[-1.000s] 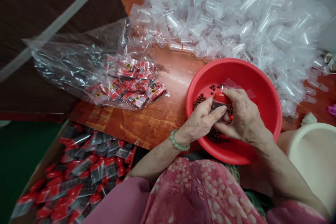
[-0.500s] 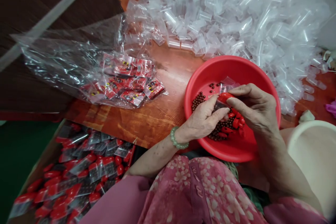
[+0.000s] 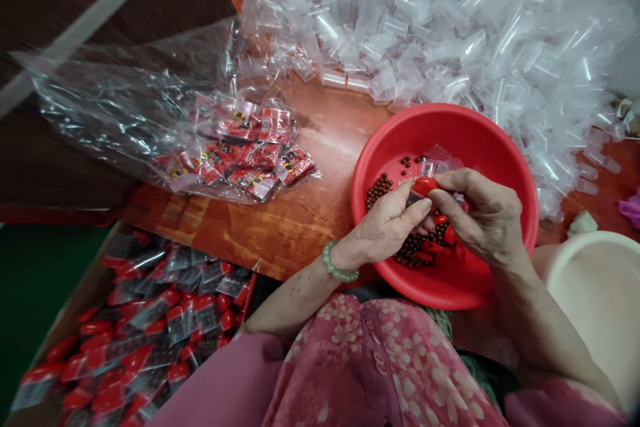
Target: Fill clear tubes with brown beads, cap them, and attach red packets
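Over a red plastic basin [image 3: 520, 153], my left hand [image 3: 383, 230], with a green bead bracelet at its wrist, is closed around a small clear plastic container [image 3: 415, 198] that looks dark inside. A glossy red cap [image 3: 425, 185] sits at the container's upper end, touching it. Thumb and fingers of my right hand [image 3: 483, 213] pinch the cap from the right. Beneath my hands, brown beads [image 3: 379, 191] and several loose red caps [image 3: 425, 257] lie in the basin. Whether the cap is fully seated is hidden by my fingers.
Clear plastic containers [image 3: 425, 27] are heaped along the back of the wooden table [image 3: 330, 147]. A clear bag [image 3: 125, 100] with red printed packets [image 3: 255, 153] lies left. Red-capped filled containers [image 3: 145, 333] fill a box at lower left. A cream tub [image 3: 590, 280] stands right.
My right hand has shifted slightly left and down, closer to my left hand. The red cap has turned a little and sits more squarely over the container.
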`<control>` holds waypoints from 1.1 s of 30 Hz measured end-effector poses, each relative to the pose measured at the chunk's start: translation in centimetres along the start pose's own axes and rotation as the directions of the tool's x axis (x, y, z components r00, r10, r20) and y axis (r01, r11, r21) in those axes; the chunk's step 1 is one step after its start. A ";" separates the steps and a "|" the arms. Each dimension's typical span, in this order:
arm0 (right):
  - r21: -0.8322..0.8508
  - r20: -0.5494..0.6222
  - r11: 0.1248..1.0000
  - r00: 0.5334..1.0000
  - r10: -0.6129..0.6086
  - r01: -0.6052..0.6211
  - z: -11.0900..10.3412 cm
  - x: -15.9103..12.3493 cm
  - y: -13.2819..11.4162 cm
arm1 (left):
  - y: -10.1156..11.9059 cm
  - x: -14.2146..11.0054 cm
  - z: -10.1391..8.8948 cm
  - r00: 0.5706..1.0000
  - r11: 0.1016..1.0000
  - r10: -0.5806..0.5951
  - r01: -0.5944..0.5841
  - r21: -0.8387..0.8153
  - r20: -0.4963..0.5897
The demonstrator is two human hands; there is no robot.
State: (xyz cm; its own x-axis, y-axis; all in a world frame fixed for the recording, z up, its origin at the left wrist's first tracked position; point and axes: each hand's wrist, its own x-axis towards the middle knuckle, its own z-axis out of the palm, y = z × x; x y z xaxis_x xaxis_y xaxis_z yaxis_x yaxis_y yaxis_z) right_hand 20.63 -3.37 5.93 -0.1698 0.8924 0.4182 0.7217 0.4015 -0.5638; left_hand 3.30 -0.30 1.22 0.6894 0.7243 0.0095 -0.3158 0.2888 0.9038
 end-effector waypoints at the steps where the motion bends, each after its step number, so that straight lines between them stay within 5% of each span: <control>1: -0.055 0.024 0.997 0.999 -0.048 0.049 0.0 -0.1 0.0 | 0.0 0.0 -0.1 1.000 1.000 0.003 -0.003 -0.027 -0.003; 6: -0.317 0.165 0.899 0.951 -0.261 0.302 0.2 -0.5 0.2 | -0.1 0.4 -0.2 1.000 0.988 -0.020 0.019 -0.154 -0.005; 10: -0.498 0.175 0.803 0.945 -0.275 0.326 0.8 -0.3 0.3 | -0.2 0.8 0.0 0.999 0.973 -0.026 0.019 -0.230 -0.029; 16: -0.490 0.201 0.815 0.950 -0.239 0.308 1.2 -0.1 0.7 | 0.2 0.8 0.2 0.997 0.991 -0.010 0.000 -0.132 -0.076; 33: -0.568 0.115 0.735 0.920 -0.374 0.370 2.3 -0.2 1.6 | 0.1 0.8 0.1 0.998 0.983 -0.051 0.044 -0.180 -0.037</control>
State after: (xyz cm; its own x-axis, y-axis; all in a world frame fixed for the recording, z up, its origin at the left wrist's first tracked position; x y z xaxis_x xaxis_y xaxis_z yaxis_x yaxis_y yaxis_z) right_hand 20.30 -2.39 3.35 -0.5033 0.6950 0.5134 0.8491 0.5080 0.1446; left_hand 3.91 0.23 1.33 0.6801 0.7312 -0.0527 -0.3975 0.4282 0.8116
